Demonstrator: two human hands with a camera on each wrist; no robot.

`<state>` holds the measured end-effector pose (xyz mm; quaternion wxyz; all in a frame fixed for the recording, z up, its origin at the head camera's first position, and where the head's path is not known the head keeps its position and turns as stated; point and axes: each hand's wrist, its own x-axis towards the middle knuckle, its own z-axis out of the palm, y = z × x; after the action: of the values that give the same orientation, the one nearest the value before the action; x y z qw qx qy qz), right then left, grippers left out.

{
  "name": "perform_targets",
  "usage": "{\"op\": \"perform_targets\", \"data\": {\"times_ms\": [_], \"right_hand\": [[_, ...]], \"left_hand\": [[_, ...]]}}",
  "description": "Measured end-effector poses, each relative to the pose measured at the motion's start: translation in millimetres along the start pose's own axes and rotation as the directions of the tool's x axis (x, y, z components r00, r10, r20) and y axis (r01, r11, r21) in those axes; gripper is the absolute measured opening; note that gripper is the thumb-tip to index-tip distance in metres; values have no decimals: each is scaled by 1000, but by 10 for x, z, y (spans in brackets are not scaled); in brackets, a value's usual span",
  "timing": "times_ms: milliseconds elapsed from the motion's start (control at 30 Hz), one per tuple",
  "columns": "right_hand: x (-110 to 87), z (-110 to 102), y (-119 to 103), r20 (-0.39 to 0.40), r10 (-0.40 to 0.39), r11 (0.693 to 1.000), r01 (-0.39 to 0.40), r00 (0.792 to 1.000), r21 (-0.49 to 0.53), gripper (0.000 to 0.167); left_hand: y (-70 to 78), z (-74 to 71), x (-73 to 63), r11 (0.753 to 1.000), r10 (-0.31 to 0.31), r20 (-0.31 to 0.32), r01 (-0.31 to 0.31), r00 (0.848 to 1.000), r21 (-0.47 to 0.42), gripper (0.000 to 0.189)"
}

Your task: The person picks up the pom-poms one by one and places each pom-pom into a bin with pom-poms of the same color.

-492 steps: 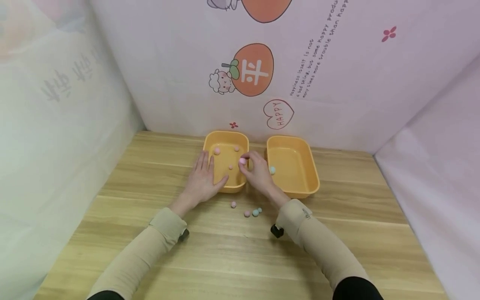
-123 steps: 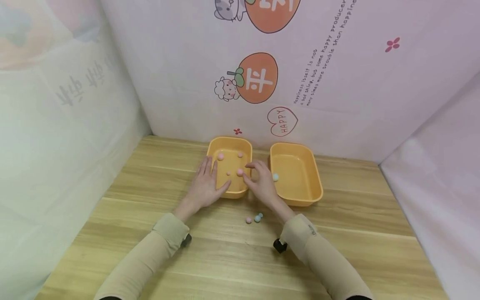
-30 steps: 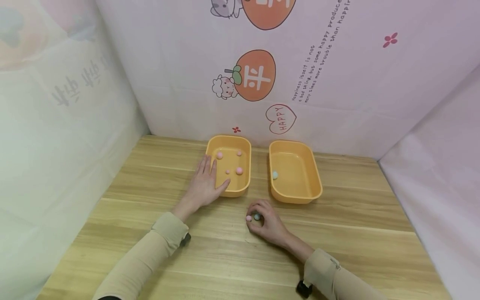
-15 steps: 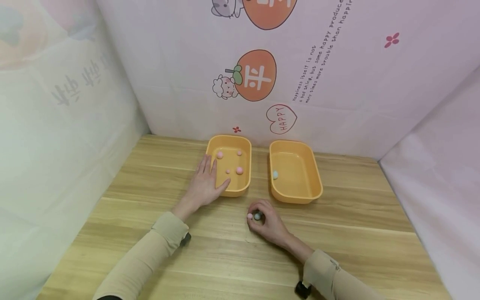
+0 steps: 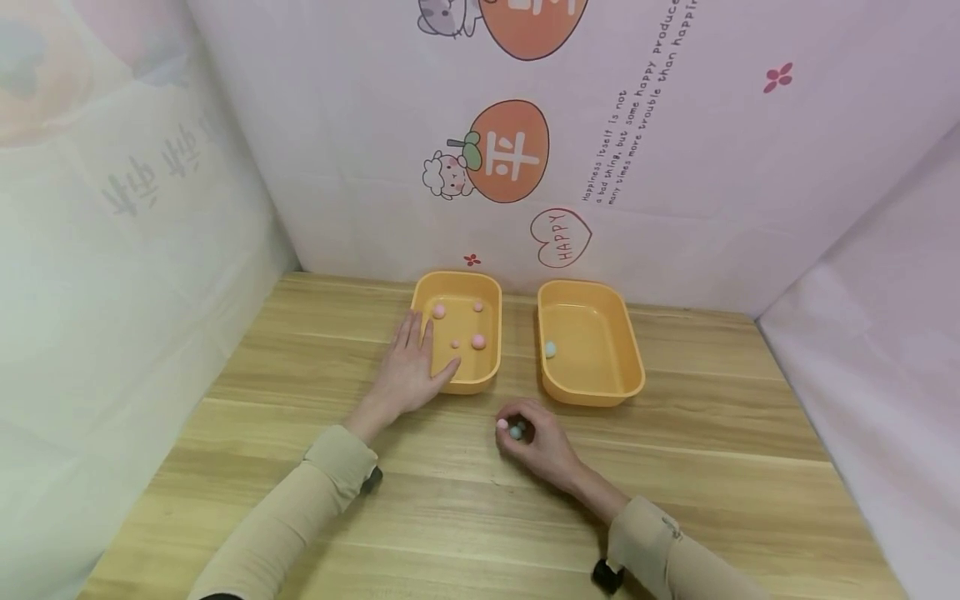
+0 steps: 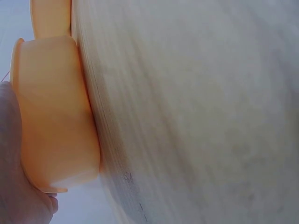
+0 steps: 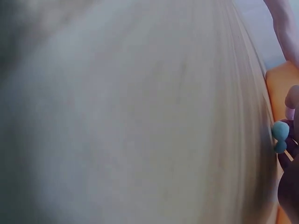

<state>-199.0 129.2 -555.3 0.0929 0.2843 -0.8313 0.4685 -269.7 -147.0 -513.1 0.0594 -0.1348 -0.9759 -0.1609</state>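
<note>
pinching pink ball (image 5: 502, 425), right hand (image 5: 542, 446) near inter-tray gap (image 5: 520, 350); left hand (image 5: 405, 371), straight-fingered, over left-tray rim (image 5: 472, 387)

Behind the bare left hand (image 5: 408, 371), the beige left sleeve (image 5: 288, 517) ends in a broad, turned-back left cuff (image 5: 341, 458), a small black left wrist camera (image 5: 372, 480) at its inner edge; black fabric (image 5: 222, 596) shows farthest from the hand. Behind the bare right hand (image 5: 546, 450), the matching right cuff (image 5: 641, 540) bears a grey mark (image 5: 671, 527), too small to read, beside a boxy black right wrist camera (image 5: 607, 576).

Pink balls (image 5: 478, 342), lt.-blue balls (image 5: 516, 433), 2 yel.-orange trays (image 5: 588, 333), wood-grain tbl. (image 5: 435, 517)
</note>
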Motion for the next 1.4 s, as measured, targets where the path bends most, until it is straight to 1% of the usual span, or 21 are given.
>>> {"op": "perform_targets", "data": {"times_ms": [167, 233, 367, 433, 467, 567, 667, 700, 800, 933, 1067, 1200, 1400], "right_hand": [[16, -7, 88, -47, -98, 995, 99, 994, 23, 12], [32, -27, 73, -47, -103, 994, 104, 994, 21, 12], [74, -98, -41, -20, -42, 999, 43, 999, 16, 12], [97, -126, -70, -23, -22, 1000, 22, 999, 13, 12], [109, -129, -35, -32, -36, 999, 36, 999, 18, 11], [156, -151, -19, -60, -68, 998, 68, 996, 3, 11], [225, -176, -38, -79, -117, 993, 115, 990, -29, 12], [252, -197, -97, -77, -113, 993, 110, 991, -44, 13], [337, -233, -179, -74, -105, 993, 101, 992, -57, 14], [450, -270, -239, -64, -57, 997, 54, 996, -53, 14], [575, -302, -253, -61, -24, 999, 22, 998, -37, 15], [714, -325, -246, -78, -30, 999, 26, 997, -46, 16], [893, -324, -202, -100, -30, 996, 21, 995, -86, 14]], "left_hand": [[2, 12, -15, 1000, 5, -3, -5, 1000, -6, 101], [3, 11, -15, 1000, 7, -3, -7, 1000, -9, 101], [1, 2, -12, 1000, 9, -9, -9, 1000, -13, 101], [0, 0, -6, 1000, 9, -8, -9, 1000, -7, 102], [0, -3, -4, 1000, 7, -8, -8, 1000, -7, 102], [-3, -3, 5, 1000, 5, -10, -5, 1000, -12, 102], [-1, -6, 8, 1000, 1, -7, -1, 1000, -21, 102], [-2, -6, 8, 1000, 0, -5, 0, 1000, -21, 102], [-1, -11, 5, 1000, -3, 4, 3, 1000, -18, 102], [-5, -10, 5, 1000, -5, 11, 5, 1000, -14, 102], [-3, -7, 7, 1000, -3, 9, 3, 1000, -12, 102], [3, -12, 5, 1000, -3, 5, 3, 1000, -5, 102], [6, -9, 7, 1000, -5, 2, 5, 1000, -6, 101]]}}
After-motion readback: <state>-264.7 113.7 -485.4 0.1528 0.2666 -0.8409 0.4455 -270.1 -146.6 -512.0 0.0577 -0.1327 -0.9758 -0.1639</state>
